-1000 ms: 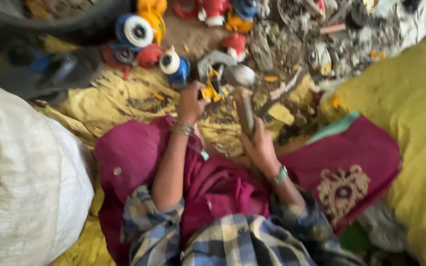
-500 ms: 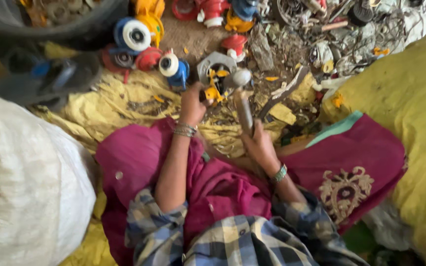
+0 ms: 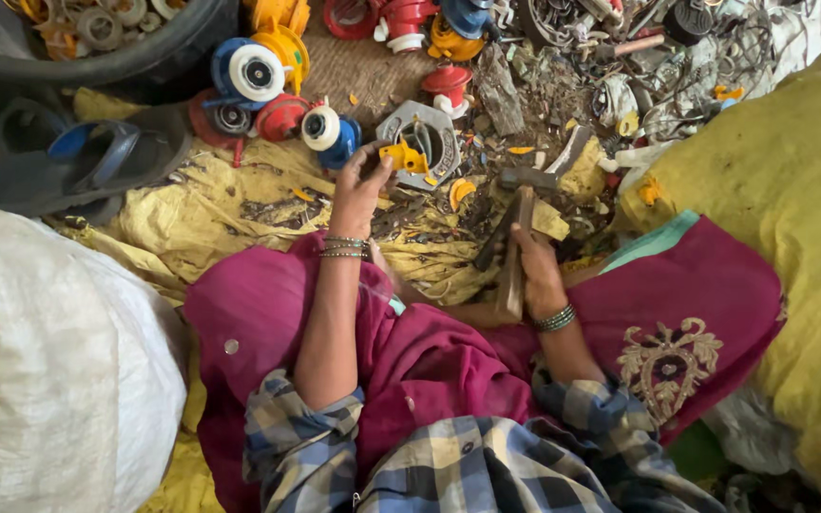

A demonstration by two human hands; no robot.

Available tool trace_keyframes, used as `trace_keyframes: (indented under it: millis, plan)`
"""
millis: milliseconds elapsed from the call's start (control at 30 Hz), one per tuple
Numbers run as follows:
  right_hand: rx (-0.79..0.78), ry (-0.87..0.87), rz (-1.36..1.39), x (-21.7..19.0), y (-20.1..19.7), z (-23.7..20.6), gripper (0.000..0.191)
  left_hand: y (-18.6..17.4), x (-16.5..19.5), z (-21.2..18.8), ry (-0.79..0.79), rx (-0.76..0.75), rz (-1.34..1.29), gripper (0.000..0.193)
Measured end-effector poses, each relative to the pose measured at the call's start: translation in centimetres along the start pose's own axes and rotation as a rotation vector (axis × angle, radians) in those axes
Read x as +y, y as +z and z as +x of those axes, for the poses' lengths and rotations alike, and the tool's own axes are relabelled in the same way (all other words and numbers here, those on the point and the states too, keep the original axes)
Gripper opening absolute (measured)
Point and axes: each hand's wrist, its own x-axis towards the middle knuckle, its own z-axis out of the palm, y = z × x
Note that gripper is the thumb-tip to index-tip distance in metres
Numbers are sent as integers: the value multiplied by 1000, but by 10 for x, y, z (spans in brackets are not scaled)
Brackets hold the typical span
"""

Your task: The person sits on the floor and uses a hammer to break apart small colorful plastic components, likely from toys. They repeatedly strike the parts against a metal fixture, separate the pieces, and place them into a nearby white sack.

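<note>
left hand (image 3: 358, 190): out in front, fingers clenched on a small yellow plastic bit (image 3: 403, 155) at the rim of a grey metal housing (image 3: 422, 142). Thumb on top, rest curled under, as far as I can see.

right hand (image 3: 536, 271): fingers wrapped round the wooden handle of a hammer (image 3: 515, 237), held low, just above the lap.

hammer axis: handle runs roughly straight away from the person, dark head at the far end, near the debris, well short of the housing.

key relation: housing + yellow bit sit to the left of the hammer head and a little further out. So the left hand is the nearer one by far, already on the part; hammer head is near but clearly apart from it.

where it all sits: on crumpled yellow sheeting (image 3: 192, 209) on the floor, w/ scrap all round.

nearby: blue/white rollers (image 3: 249, 71) and red ones just left of the housing, black tub (image 3: 97, 43) top left, slipper (image 3: 87, 161) beside it, white sack (image 3: 59, 361) at the person's left.

clothes: magenta cloth over the knees, checked sleeves, bangles on both wrists.
</note>
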Motion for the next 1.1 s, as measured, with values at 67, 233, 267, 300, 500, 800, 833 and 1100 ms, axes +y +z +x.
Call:
trace_keyframes:
  millis: [67,233,267,300,500,800,833,1100]
  plan:
    - [71,-139,-35,-5,6,-7,35,0,1,0,-8,-17,-49,29]
    - [-14,-794,-477,-54,39,-38,53,7,2,-4,-125,-38,-311,33]
    - [-136,-614,-377,-67,46,-43,49,9,2,-7,-87,-47,-271,35]
    - [-258,-436,-274,-79,58,-45,46,10,3,-11,-47,-58,-230,38]
    - [-250,-1105,-753,-114,122,-53,63,10,3,-22,243,16,327,39]
    - [-240,-1076,-766,-102,132,-45,41,15,-22,-9,-79,-12,-95,49]
    - [-239,-1115,-763,-101,130,-42,36,15,-24,-10,-103,0,-84,49]
    - [-386,-839,-672,-99,122,-32,18,7,-33,-13,204,-36,243,47]
